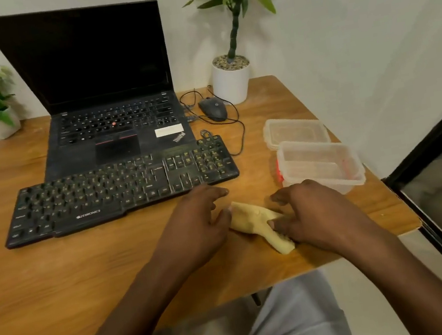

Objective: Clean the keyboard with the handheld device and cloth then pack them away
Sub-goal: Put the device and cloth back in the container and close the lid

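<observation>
Wood bench (86,271): carries everything; its right edge runs close past the tubs at 3 o'clock.
Laptop (108,98): open, screen dark, at 11 o'clock, directly behind the keyboard.
Keyboard (120,190): black, at 10 o'clock, looks dusty between the keys. Its front edge lies just beyond the left fingertips.
Clear tub (321,164): open, at 2 o'clock, just beyond the right hand. A second clear piece (294,131), lid or tub, touches it behind. Risk: it sits near the bench edge, so a knock from the right wrist could tip it off.
Left hand (202,221): fingers loose and spread, gripping nothing; the thumb side touches the cloth's near-left end.
Right hand (311,211): fingers curled down onto the cloth's right part, pinching it to the bench.
Cloth (252,219): yellow, bunched into a rough roll at 1 o'clock, between the hands. Risk: held at one end only, it may unroll when lifted and not fit the tub.
Red item (279,174): a sliver showing at the tub's left wall; cannot tell whether it is the handheld device.
</observation>
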`<state>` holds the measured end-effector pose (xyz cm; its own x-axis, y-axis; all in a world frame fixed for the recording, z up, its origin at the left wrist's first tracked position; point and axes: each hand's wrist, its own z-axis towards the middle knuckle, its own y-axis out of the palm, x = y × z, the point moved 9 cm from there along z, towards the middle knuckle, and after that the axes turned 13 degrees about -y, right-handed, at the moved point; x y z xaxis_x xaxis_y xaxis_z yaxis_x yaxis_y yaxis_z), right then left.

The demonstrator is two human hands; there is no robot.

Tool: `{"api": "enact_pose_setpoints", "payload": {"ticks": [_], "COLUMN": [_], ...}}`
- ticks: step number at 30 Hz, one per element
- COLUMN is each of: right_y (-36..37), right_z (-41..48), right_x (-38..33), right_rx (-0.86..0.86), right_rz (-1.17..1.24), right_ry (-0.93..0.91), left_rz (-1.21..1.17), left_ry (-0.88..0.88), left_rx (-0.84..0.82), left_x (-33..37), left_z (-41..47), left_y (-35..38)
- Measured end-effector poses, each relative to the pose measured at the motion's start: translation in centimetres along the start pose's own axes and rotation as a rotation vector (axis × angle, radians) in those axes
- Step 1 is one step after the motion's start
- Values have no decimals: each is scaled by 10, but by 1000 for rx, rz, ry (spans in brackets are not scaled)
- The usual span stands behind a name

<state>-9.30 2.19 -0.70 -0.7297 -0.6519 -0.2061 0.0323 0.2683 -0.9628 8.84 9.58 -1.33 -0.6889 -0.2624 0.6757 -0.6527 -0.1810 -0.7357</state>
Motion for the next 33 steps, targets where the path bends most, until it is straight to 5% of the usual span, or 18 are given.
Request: {"api": "enact_pose_setpoints", "payload": {"ticks": [13, 26, 33], "right_y": [12, -22, -45], "right_z": [-2, -35, -48], "right_x": [0, 24, 64], "right_rx": [98, 286, 415], "right_rz": [226, 1272, 1260], "right_ry": [-55, -45, -2], "left_rz": [64, -693, -664], "left_ry": [10, -184, -169], "left_rx": [-209, -484, -468], "left_x": [2, 44, 82], "left_z": [19, 22, 55], "left_y": [31, 5, 21]}}
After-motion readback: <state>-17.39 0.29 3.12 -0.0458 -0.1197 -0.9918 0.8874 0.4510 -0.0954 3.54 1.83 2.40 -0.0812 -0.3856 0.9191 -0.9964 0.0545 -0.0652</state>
